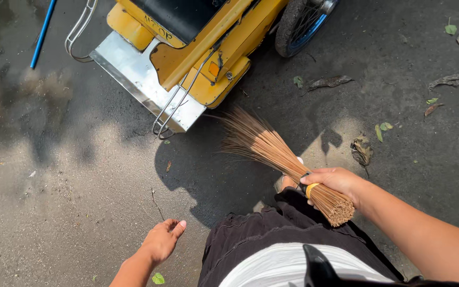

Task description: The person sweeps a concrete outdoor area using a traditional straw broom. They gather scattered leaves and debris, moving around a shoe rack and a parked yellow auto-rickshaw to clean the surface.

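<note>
Stick broom gripped in the right hand, bristles fanned toward the yellow vehicle at 12 o'clock.

The right hand (pixel 331 182) is closed around the bound neck of the stick broom (pixel 277 154), near its yellow band; the bristle tips spread up toward 11 o'clock, just short of the yellow sidecar (pixel 187 58) and its metal footplate (pixel 134 74). The left hand (pixel 163 239) hangs open and empty at 7 o'clock, fingers loosely curled above the pavement (pixel 54 186). Dry leaves (pixel 362 151) lie scattered at 2 to 3 o'clock. As a judgement: the long bristles could snag on the chrome rail (pixel 173 109) if swung wide, and a one-handed grip so near the butt end may let the broom twist.
</note>
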